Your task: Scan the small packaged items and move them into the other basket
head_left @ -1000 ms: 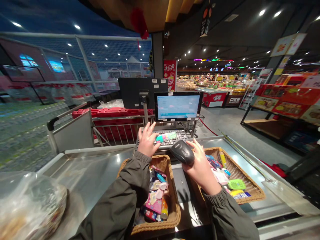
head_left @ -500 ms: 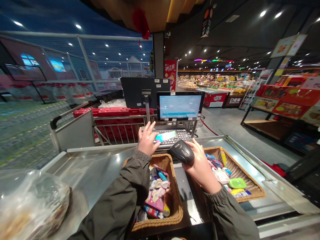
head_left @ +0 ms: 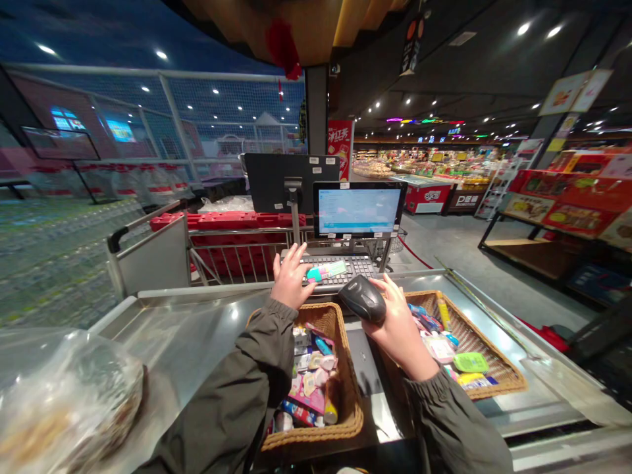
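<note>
My left hand [head_left: 290, 279] holds a small teal and pink packet [head_left: 326, 270] by its left end, over the keyboard [head_left: 345, 268] of the till. My right hand [head_left: 397, 320] grips a black handheld scanner [head_left: 362, 298], whose head points toward the packet. Below my left arm sits a wicker basket [head_left: 345, 421] filled with several small packaged items. A second wicker basket [head_left: 494, 368] with more small packets lies to the right of my right hand. The lit till screen [head_left: 359, 209] stands just behind the keyboard.
Both baskets rest on a steel checkout counter [head_left: 187, 329]. A clear plastic bag with goods [head_left: 64, 401] lies at the near left. Behind the till are a dark customer display [head_left: 291, 174], red crates [head_left: 227, 224] and a metal rail. Shop shelves [head_left: 563, 204] stand at right.
Both hands stay in almost the same place; the packet has tilted a little in my left hand. The view has shifted slightly to the left.
</note>
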`<action>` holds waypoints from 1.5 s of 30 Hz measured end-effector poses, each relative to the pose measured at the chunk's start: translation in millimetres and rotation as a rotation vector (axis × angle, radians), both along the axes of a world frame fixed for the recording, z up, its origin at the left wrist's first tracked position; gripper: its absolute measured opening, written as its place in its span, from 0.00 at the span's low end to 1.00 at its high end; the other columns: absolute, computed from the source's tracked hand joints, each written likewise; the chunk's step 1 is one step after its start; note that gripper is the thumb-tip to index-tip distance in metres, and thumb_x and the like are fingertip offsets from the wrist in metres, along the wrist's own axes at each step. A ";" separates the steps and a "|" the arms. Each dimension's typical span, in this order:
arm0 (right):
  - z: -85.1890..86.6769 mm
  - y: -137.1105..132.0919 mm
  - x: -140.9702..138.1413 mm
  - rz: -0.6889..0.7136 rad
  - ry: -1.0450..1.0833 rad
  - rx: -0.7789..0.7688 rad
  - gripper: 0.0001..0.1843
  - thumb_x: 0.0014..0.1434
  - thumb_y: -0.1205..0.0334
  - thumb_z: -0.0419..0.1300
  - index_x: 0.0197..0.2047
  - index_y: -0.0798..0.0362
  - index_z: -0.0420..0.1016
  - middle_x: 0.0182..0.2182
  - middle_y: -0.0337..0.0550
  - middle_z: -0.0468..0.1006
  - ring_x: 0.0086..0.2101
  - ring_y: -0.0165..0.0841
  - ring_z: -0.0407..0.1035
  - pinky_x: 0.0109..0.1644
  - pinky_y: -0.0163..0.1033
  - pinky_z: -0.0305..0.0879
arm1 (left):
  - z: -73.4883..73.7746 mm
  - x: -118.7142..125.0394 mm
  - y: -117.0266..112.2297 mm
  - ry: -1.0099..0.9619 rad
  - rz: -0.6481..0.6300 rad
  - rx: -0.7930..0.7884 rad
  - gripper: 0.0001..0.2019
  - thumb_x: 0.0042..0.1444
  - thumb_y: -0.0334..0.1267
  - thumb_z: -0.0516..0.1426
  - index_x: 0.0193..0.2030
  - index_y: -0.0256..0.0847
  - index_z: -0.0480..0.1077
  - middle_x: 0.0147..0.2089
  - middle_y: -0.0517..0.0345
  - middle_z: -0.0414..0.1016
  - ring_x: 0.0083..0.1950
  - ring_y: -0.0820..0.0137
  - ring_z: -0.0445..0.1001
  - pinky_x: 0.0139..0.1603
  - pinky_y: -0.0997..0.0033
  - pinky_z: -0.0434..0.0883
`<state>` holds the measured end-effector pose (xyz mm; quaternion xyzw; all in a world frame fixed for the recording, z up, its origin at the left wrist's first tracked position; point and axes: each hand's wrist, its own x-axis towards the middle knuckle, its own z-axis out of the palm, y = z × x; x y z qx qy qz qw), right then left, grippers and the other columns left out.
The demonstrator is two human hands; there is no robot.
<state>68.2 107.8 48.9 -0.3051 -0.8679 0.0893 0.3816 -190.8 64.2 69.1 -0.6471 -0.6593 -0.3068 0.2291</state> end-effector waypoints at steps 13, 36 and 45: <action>-12.8 0.4 -13.6 -0.008 0.004 -0.025 0.21 0.49 0.65 0.59 0.48 0.55 0.74 0.57 0.59 0.69 0.66 0.58 0.50 0.64 0.72 0.50 | -26.5 -14.3 -19.8 -0.034 0.053 -0.093 0.09 0.52 0.37 0.61 0.41 0.42 0.74 0.72 0.46 0.57 0.73 0.52 0.52 0.70 0.35 0.44; -25.3 9.8 -17.3 -0.008 0.043 -0.019 0.19 0.48 0.64 0.60 0.46 0.54 0.75 0.55 0.58 0.71 0.64 0.59 0.54 0.63 0.73 0.53 | -126.7 -14.0 -25.6 0.031 0.061 -0.575 0.06 0.48 0.36 0.63 0.34 0.40 0.78 0.72 0.45 0.54 0.73 0.47 0.49 0.69 0.30 0.45; -26.6 17.5 -7.3 -0.030 0.025 -0.025 0.19 0.48 0.65 0.60 0.46 0.54 0.74 0.56 0.58 0.70 0.64 0.58 0.53 0.63 0.72 0.53 | -143.2 -4.5 -18.0 0.017 0.004 -0.644 0.11 0.53 0.44 0.63 0.40 0.42 0.80 0.72 0.44 0.55 0.74 0.48 0.49 0.69 0.31 0.43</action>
